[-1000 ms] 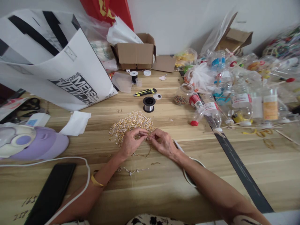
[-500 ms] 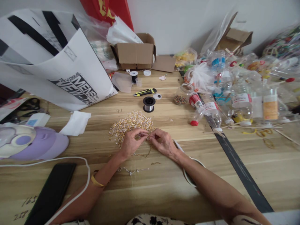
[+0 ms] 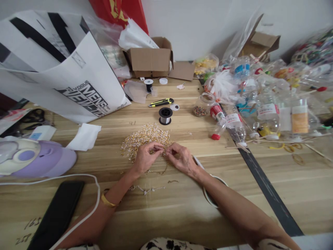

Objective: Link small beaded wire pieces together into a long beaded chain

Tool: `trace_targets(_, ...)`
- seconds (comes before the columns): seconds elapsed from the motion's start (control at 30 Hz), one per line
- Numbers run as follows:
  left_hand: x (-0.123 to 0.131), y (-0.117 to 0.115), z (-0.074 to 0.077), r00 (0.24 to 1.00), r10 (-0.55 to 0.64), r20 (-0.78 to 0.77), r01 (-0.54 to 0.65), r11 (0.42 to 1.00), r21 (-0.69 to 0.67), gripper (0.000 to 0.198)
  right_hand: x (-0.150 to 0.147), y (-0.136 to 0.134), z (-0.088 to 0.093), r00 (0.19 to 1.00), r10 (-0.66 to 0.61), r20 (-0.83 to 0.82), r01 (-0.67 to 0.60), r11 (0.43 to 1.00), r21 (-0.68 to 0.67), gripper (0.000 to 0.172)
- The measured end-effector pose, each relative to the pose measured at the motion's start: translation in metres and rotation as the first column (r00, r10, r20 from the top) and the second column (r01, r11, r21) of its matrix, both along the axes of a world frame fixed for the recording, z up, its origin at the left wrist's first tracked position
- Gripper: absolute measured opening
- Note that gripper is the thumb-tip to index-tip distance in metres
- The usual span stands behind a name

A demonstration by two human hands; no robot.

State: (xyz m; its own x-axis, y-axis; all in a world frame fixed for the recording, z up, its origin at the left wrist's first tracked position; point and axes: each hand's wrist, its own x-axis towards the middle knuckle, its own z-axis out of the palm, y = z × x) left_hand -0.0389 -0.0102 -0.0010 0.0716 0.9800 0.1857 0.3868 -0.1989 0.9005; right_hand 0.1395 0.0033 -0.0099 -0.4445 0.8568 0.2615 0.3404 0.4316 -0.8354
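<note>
Left hand [image 3: 147, 157] and right hand [image 3: 182, 158] pinch closed, any held piece indistinct, beyond the near chain [image 3: 157, 172] — likely light, limp, slippery — best taken by an end link.

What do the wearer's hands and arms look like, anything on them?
Left hand and right hand are ungloved; forearms bare. Yellow-gold bracelet on the left arm. Right sleeve, partly in frame, is pale with dark print.
</note>
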Motion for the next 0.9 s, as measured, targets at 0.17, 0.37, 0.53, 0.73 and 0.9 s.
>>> trace_targets(0.17, 0.0003, -0.0002, -0.0005, 1.0, -0.003, 0.02, 0.003, 1.0, 0.0, 0.012, -0.0001, 0.0, -0.0005, 1.0, 0.004, 0.01, -0.004, 1.0, 0.007, 0.008)
trace_targets(0.37, 0.0007, -0.0009, 0.0018, 1.0, -0.007, 0.019, 0.007, 1.0, -0.001, 0.011, -0.0001, 0.0004, -0.001, 1.0, 0.003, 0.018, -0.003, 1.0, 0.008, 0.008)
trace_targets(0.53, 0.0009, -0.0009, 0.0027, 1.0, -0.012, 0.003, 0.012, 1.0, 0.002, 0.012, 0.0, 0.0001, -0.0012, 1.0, -0.008, 0.014, 0.008, 1.0, 0.001, 0.008)
trace_targets(0.73, 0.0012, -0.0015, 0.0034, 1.0, -0.025, -0.008, 0.025, 1.0, 0.011, 0.011, -0.0001, 0.0005, -0.0018, 1.0, -0.01, 0.013, 0.01, 1.0, 0.005, 0.008)
trace_targets(0.9, 0.0012, -0.002, 0.0039, 1.0, -0.021, -0.022, 0.022, 1.0, 0.013, 0.011, -0.0002, 0.0007, -0.0016, 1.0, -0.005, 0.011, 0.005, 1.0, 0.001, 0.008)
